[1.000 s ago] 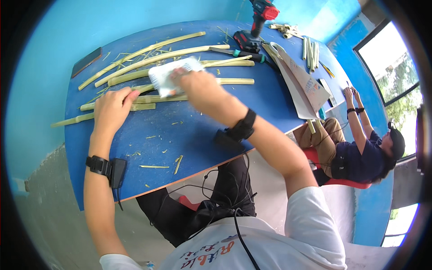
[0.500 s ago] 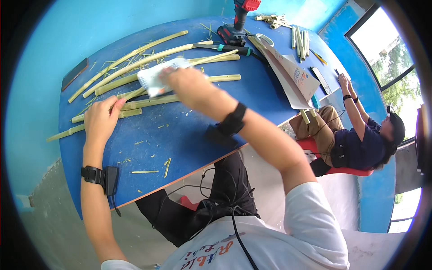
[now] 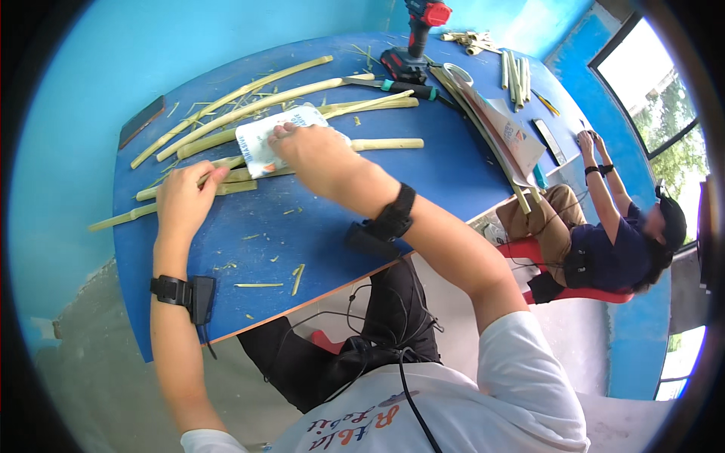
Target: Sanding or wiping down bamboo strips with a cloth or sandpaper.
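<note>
My left hand (image 3: pixel 185 198) is closed, fingertips pinching a pale green bamboo stick (image 3: pixel 229 162) at the left of the blue table. To its right, my right hand (image 3: pixel 321 155) presses a white-backed sheet of sandpaper (image 3: pixel 258 145) down over the sticks, fingers bent on top of it. The sheet hides the middle of the held stick, so I cannot tell where its far end comes out. A thicker bamboo stick (image 3: pixel 389 143) reaches out to the right from beneath my right hand. Two shorter pieces, one a bamboo stick (image 3: pixel 121 220), lie beside my left hand.
Long bamboo sticks (image 3: pixel 226 113) lie farther back, near a knife (image 3: pixel 408 88) and a red-and-black cordless drill (image 3: pixel 411 57). Shavings (image 3: pixel 297 278) dot the blue table (image 3: pixel 332 219). A large paper sheet (image 3: pixel 513 140) sticks out over the right edge. Another person (image 3: pixel 608 245) sits there.
The whole view has shifted slightly. My right hand and the sandpaper, smeared by motion before, now show more sharply and a little nearer me. My left hand keeps its hold on the stick.
</note>
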Action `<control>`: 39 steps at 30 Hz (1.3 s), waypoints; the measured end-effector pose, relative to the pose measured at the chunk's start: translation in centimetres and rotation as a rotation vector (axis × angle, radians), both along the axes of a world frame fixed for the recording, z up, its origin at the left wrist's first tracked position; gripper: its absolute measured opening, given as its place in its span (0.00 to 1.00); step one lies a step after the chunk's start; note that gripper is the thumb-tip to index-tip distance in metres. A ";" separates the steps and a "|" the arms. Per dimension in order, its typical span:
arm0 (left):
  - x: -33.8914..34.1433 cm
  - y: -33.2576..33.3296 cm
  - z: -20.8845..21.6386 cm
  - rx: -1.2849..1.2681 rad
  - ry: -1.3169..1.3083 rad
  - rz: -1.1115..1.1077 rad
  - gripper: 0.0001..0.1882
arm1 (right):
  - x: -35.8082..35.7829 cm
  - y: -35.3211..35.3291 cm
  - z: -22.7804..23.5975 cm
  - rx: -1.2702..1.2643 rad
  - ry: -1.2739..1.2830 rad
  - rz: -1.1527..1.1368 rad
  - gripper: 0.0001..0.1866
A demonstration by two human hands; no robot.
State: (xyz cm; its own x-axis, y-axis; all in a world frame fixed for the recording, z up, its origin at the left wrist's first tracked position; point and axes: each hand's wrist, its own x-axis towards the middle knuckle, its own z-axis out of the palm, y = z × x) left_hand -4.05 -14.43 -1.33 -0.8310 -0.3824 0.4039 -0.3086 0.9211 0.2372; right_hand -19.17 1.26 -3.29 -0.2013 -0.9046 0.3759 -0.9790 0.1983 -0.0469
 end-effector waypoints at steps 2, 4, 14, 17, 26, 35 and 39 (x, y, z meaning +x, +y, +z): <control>-0.5 0.1 -0.6 -0.019 0.055 -0.040 0.16 | -1.6 0.6 0.3 -0.035 -0.096 0.069 0.23; -0.2 0.3 -0.4 -0.010 0.037 -0.024 0.16 | -2.0 0.9 0.6 -0.060 -0.159 0.116 0.24; 0.5 0.0 -0.8 0.047 -0.033 -0.060 0.16 | -4.8 2.5 -0.5 -0.110 -0.222 0.077 0.28; 0.6 0.0 0.1 0.065 -0.069 -0.082 0.15 | -5.1 2.7 -1.0 -0.138 -0.202 0.087 0.26; -1.5 -10.3 4.9 -0.118 -0.136 0.019 0.10 | -3.3 3.3 -0.8 -0.147 -0.268 0.058 0.22; -2.6 -23.5 1.5 -0.091 -0.364 0.080 0.24 | -1.8 5.0 0.8 -0.063 -0.317 0.055 0.23; -2.4 -24.3 1.5 0.055 -0.344 0.011 0.24 | -1.5 5.6 1.6 -0.022 -0.370 0.017 0.24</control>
State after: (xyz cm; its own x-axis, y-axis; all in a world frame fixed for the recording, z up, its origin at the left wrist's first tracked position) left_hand -6.41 -38.78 0.22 -0.9107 -0.4054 0.0792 -0.3889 0.9061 0.1669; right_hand -20.64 6.91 -1.70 -0.3126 -0.9013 0.2999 -0.8981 0.1776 -0.4023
